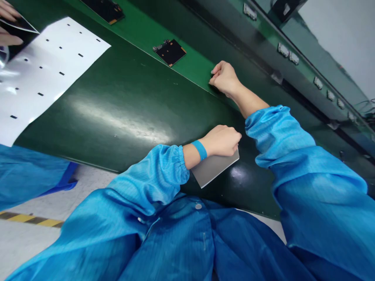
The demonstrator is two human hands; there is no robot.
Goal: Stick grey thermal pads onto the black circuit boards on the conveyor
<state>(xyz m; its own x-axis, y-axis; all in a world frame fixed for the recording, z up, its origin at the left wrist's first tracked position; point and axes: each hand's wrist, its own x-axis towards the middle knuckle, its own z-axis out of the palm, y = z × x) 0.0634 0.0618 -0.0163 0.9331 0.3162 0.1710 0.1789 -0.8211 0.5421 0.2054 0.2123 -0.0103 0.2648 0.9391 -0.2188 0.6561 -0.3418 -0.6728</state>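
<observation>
My left hand (221, 141), with a blue band round the wrist, is closed at the upper edge of a flat grey rectangular panel (215, 171). The hand hides part of that panel, which is just above the dark green table near my body. Farther out, my right hand (225, 79) is over the bright green strip (197, 71). Its fingers are pinched together, and whatever is between them is hidden. To the left of it on the strip lies a black flat panel with a small circuit part (171, 53) along one end.
Another black panel (108, 11) lies farther left on the strip. A white sheet with black marks (63, 58) covers the table's left end, where another person's hand (8, 38) is. Several small metallic parts (283, 50) line the ledge at the right.
</observation>
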